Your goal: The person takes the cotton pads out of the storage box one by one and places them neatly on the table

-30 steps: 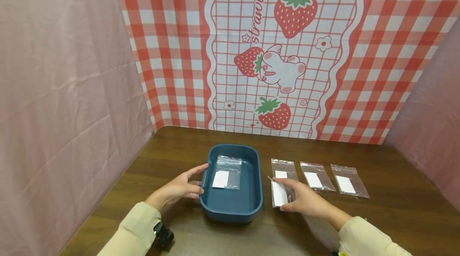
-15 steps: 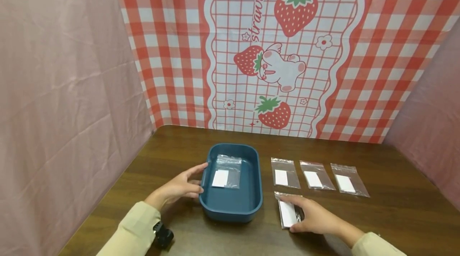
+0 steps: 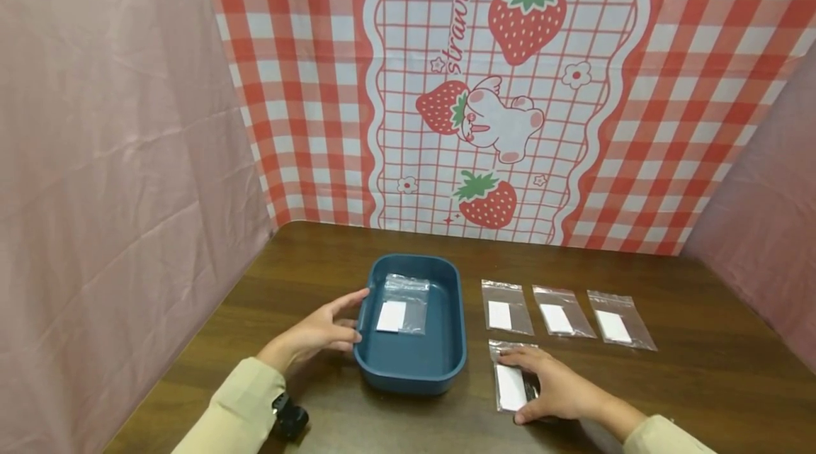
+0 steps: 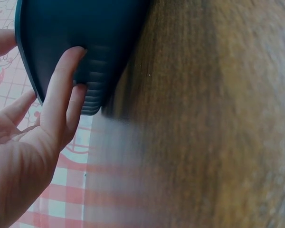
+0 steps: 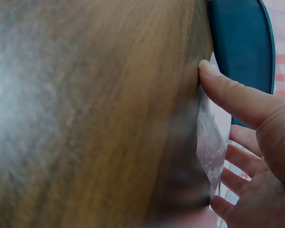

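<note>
A blue plastic bin [image 3: 410,384] stands on the table. My left hand [image 3: 314,333] rests against its left side, fingertips at the rim and two fingers [image 4: 59,88] straight against the outer wall. Inside the bin lies a clear zip-lock bag [image 3: 414,309] with a white card in it. To the right of the bin, my right hand [image 3: 561,390] holds another zip-lock bag [image 3: 510,389] by its edges, low at the tabletop. In the right wrist view the thumb [image 5: 228,90] is at one edge and the other fingers are along the opposite side. The palm hides part of this bag.
Behind the right hand, three similar bags lie in a row: a left one [image 3: 500,312], a middle one [image 3: 556,318] and a right one [image 3: 615,326]. A checked strawberry cloth [image 3: 306,86] hangs behind the table [image 3: 325,248]. Pink curtains [image 3: 127,156] flank it.
My right hand has brought its bag down and toward me, away from the left bag of the row, which now shows fully. The bag now lies flatter. My left hand stays put.
</note>
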Tool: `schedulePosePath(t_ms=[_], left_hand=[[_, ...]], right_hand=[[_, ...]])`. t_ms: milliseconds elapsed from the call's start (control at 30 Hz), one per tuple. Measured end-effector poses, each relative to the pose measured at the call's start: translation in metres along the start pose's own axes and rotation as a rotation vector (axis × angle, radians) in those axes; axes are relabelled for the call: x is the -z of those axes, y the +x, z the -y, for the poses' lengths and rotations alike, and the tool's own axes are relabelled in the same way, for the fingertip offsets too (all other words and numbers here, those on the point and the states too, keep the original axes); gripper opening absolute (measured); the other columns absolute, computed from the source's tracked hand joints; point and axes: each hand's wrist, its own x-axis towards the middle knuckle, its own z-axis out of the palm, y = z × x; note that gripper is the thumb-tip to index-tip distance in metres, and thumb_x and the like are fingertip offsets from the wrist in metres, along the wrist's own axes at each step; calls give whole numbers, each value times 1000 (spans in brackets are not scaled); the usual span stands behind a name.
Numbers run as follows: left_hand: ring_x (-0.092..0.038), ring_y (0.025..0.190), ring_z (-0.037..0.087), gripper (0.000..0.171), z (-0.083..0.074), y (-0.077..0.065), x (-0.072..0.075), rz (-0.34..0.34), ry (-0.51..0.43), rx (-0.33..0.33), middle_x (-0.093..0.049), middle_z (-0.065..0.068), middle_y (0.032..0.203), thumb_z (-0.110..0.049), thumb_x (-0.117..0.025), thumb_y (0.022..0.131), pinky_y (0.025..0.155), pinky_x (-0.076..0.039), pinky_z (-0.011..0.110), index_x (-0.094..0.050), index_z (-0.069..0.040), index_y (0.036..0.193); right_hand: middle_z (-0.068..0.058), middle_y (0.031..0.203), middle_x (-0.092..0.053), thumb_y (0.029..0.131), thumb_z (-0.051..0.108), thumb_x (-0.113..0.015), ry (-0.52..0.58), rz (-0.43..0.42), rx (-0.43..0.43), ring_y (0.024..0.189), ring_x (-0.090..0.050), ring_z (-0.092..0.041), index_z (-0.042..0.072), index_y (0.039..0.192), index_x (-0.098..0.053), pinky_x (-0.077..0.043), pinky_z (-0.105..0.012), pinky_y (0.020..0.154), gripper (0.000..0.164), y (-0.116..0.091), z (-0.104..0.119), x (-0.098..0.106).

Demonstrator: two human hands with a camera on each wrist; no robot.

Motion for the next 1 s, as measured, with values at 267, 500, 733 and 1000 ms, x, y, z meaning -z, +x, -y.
schedulePosePath(t_ms=[267, 500, 733, 1000], left_hand=[[-52, 110, 38, 80, 0, 0, 1, -2, -8, 3, -28, 30, 141, 7, -60, 79, 78, -52, 42, -22, -6, 147], [-52, 109, 38, 80, -1, 0, 0, -6, -16, 8, -26, 28, 142, 7, -61, 78, 78, -52, 43, -23, -7, 148], [-53, 109, 37, 80, 0, 0, 2, -2, -15, 7, -30, 29, 140, 6, -62, 79, 78, -52, 43, -23, -7, 147], [-53, 110, 38, 80, 0, 1, 1, -6, -7, 10, -31, 30, 139, 6, -62, 79, 79, -51, 44, -23, -7, 147]], right_hand=[[-24, 127, -48, 59, 50, -80, 13, 29, -43, 113, -44, -45, 1, 123, -55, -41, -56, 85, 84, 2, 4, 2], [-28, 127, -45, 61, 51, -78, 64, 15, -93, 112, -43, -49, -3, 128, -50, -39, -63, 84, 90, 2, 8, 5], [-24, 125, -49, 63, 51, -77, 37, -30, -74, 110, -46, -44, -1, 126, -52, -41, -61, 83, 86, 4, 10, 6], [-14, 116, -59, 66, 39, -80, 22, -168, -25, 103, -56, -35, -1, 121, -56, -46, -51, 83, 72, 18, 17, 8]])
